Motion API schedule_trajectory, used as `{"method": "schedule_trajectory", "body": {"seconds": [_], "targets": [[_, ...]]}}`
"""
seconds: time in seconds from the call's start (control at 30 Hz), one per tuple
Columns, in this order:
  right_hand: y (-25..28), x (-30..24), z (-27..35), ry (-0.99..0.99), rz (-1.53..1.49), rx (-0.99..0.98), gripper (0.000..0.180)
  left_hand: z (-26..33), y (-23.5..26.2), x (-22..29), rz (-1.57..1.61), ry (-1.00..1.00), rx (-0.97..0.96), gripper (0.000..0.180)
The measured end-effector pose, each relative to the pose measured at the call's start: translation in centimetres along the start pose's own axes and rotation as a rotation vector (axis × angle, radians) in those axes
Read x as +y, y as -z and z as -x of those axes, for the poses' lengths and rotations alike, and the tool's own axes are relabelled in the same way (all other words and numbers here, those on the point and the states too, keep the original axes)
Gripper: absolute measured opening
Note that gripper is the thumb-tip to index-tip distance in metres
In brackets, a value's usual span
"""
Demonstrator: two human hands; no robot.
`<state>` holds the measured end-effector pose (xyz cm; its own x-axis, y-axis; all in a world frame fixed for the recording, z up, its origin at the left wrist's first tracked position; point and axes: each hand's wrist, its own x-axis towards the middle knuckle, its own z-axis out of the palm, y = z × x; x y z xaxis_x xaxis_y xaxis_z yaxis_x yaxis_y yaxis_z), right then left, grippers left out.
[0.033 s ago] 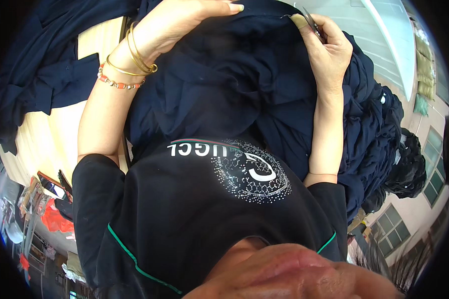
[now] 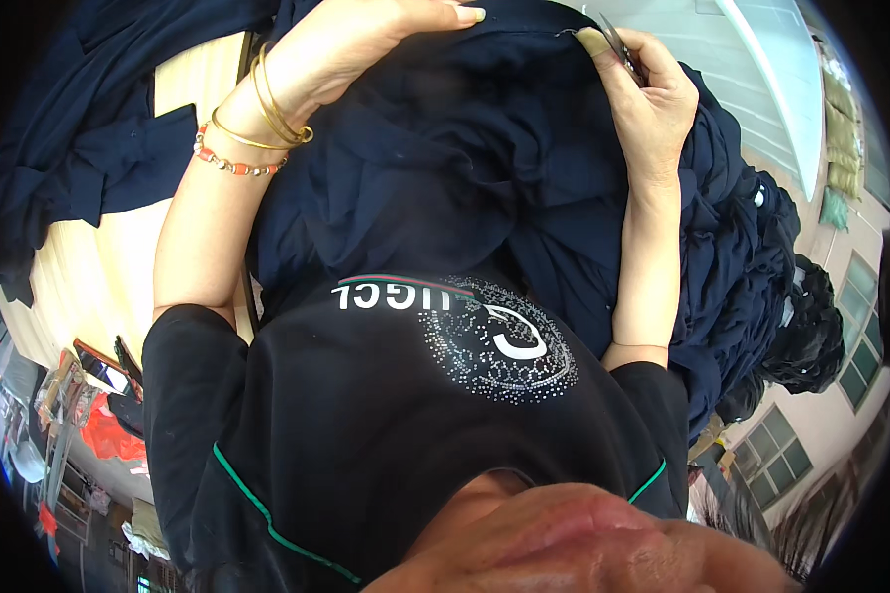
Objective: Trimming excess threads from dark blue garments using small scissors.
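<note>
Dark navy cloth [image 2: 435, 148] lies heaped across my lap, its upper edge stretched between my two hands. My left hand [image 2: 396, 30] grips that edge with the thumb on top; its fingertips are partly hidden by the cloth and the picture's top rim. My right hand [image 2: 655, 94] pinches the edge farther right between thumb and bent fingers. Inside the same hand is a small pair of dark metal thread snips [image 2: 617, 44], blades pointing up past the thumb. A short pale thread end [image 2: 566, 33] sticks out of the cloth beside the right thumb.
A pale wooden tabletop [image 2: 89, 267] stands at my left, partly covered by more navy cloth [image 2: 133, 163]. Bunched navy cloth [image 2: 732, 247] piles up along my right side. Behind it are a wall with windows [image 2: 773, 445] and stacked bundles [image 2: 841, 124]. Red plastic [image 2: 111, 430] lies at lower left.
</note>
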<state>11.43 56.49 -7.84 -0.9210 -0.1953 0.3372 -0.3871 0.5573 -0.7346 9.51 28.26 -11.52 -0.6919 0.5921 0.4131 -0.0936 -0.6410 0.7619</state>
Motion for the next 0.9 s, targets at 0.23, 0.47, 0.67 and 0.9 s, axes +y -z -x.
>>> {"method": "schedule_trajectory", "body": {"seconds": [0.23, 0.47, 0.67, 0.9], "targets": [[-1.2, -6.0, -0.7, 0.050, 0.019, -0.153, 0.036, -0.3, -2.2, 2.5, -0.067, 0.446, 0.430, 0.017], [-1.6, -6.4, -1.2, 0.196, 0.061, -0.238, 0.038, -0.4, -2.2, 2.0, 0.003, 0.443, 0.413, 0.017], [-1.6, -6.2, -0.8, 0.179, 0.096, -0.230, 0.037, -0.2, -2.2, 1.5, -0.021, 0.445, 0.398, 0.017], [-1.7, -6.4, -0.8, 0.202, 0.119, -0.210, 0.036, -0.1, -2.2, 1.5, 0.010, 0.461, 0.386, 0.017]]}}
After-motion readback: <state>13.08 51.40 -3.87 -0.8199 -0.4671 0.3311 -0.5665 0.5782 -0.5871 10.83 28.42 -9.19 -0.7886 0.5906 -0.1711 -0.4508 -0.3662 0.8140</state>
